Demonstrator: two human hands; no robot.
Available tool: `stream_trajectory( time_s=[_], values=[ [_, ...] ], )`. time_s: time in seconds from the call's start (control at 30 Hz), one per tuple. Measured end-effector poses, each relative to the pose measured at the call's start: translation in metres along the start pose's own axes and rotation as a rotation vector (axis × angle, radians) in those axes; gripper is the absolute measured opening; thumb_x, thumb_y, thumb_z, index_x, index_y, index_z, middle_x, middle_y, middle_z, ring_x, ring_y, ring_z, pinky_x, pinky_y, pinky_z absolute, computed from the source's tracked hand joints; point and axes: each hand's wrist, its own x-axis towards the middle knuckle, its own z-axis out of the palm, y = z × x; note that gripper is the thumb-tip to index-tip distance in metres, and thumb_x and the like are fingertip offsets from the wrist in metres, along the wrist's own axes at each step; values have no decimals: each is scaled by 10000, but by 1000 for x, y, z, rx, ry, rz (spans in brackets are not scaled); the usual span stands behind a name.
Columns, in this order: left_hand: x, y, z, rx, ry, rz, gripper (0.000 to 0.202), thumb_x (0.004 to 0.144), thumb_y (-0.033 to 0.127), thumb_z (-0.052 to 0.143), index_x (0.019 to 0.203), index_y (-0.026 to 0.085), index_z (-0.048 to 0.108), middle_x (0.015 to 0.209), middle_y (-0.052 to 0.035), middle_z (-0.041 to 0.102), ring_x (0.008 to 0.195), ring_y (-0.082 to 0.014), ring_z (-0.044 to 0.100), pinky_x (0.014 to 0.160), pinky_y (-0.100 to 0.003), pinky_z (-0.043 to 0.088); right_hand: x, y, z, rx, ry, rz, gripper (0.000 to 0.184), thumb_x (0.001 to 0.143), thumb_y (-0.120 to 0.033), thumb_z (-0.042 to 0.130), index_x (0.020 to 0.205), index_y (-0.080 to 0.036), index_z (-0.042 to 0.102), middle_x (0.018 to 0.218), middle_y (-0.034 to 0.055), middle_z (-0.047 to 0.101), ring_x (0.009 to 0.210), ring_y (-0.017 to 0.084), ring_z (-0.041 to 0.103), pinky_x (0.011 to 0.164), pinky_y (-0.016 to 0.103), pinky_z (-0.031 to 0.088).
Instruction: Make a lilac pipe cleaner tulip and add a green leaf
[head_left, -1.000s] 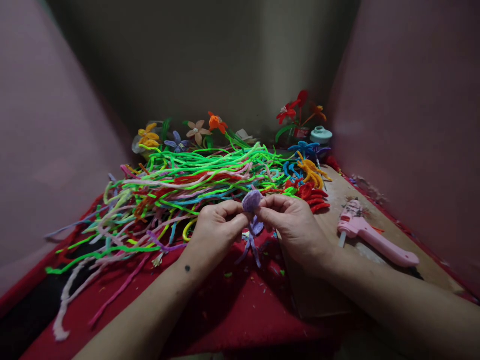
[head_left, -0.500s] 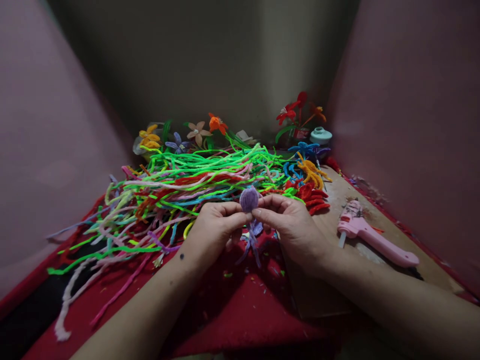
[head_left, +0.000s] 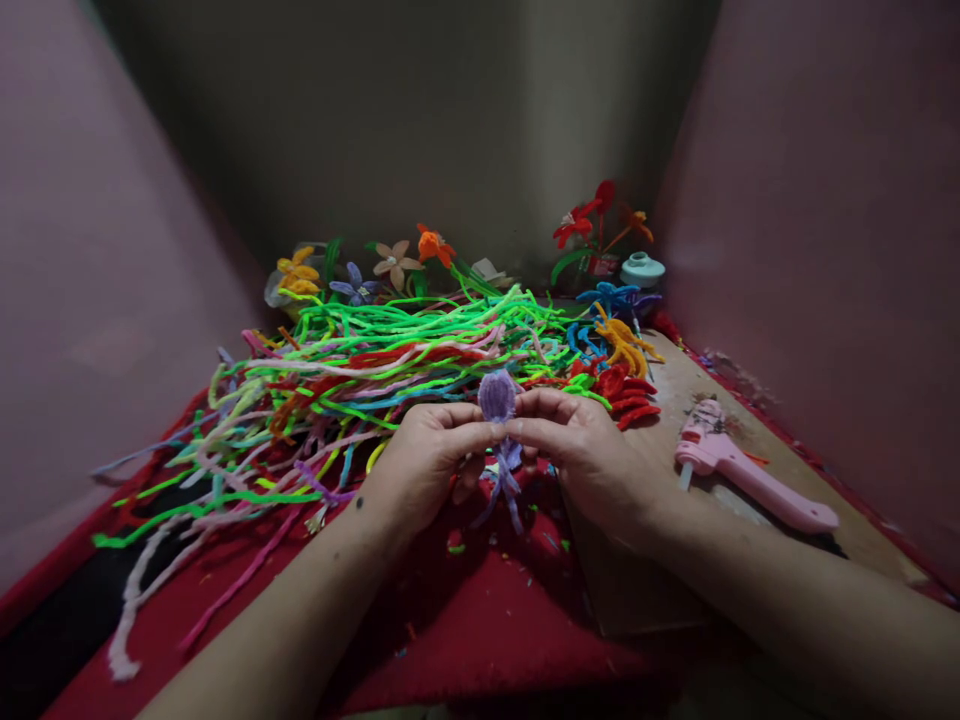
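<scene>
Between my two hands is a purple pipe-cleaner petal (head_left: 497, 396), its rounded head upright above the fingertips. My left hand (head_left: 431, 455) pinches its base from the left, thumb and fingers pressed together. From the other side my right hand (head_left: 581, 450) pinches the same base, and the thumb tips nearly meet. Below the fingers, more purple pipe-cleaner pieces (head_left: 507, 488) with loose ends spread over the red cloth; whether they join the petal is hidden. Just beyond my hands lies a heap of pipe cleaners (head_left: 390, 345) in green, pink, red and blue.
A pink glue gun (head_left: 750, 478) lies on a brown board (head_left: 686, 375) at the right. Red petals (head_left: 630, 398) and orange pipe-cleaner pieces (head_left: 626, 340) sit at the heap's right end. Finished flowers (head_left: 397, 262) and a pale blue container (head_left: 642, 270) stand along the back wall.
My thumbs have drawn closer together at the petal's base, and its head now looks narrower toward the bottom. My arms have hardly moved.
</scene>
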Motion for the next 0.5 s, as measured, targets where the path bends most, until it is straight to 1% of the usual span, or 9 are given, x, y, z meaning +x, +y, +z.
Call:
stream_trajectory(
  time_s=[0.1, 0.23, 0.33, 0.43, 0.5],
  values=[
    [-2, 2, 2, 58, 9, -21, 138, 717, 258, 645, 650, 145, 605, 358, 74, 408, 307, -36, 299, 367, -188, 171, 0, 0, -1, -33, -6, -6, 103, 657, -211, 644, 727, -153, 596, 638, -24, 544, 568, 97, 461, 551, 257, 350],
    [-1, 2, 2, 105, -2, -28, 167, 717, 267, 636, 610, 143, 605, 351, 66, 416, 304, -32, 307, 366, -179, 189, 0, -1, -1, 7, -23, 18, 112, 647, -186, 645, 747, -144, 619, 652, -16, 569, 575, 99, 488, 556, 255, 357],
    [1, 0, 2, 109, -3, -11, 146, 708, 282, 654, 678, 141, 642, 380, 63, 441, 318, -35, 336, 369, -173, 219, 1, -1, 0, 29, -11, 3, 144, 633, -189, 670, 759, -140, 621, 674, -9, 594, 576, 93, 491, 554, 247, 361],
    [1, -1, 2, 92, 9, 12, 151, 704, 286, 666, 716, 138, 642, 436, 56, 483, 336, -39, 376, 367, -167, 260, 3, 1, -1, 42, 7, -21, 132, 647, -173, 650, 771, -152, 610, 635, -31, 562, 595, 100, 507, 580, 252, 383],
    [1, 0, 4, 70, 6, -2, 149, 714, 285, 660, 722, 140, 628, 445, 55, 494, 316, -43, 379, 340, -166, 265, 3, 3, -2, 46, 16, -36, 135, 645, -166, 645, 774, -158, 605, 624, -36, 553, 601, 104, 517, 588, 257, 394]
  ],
)
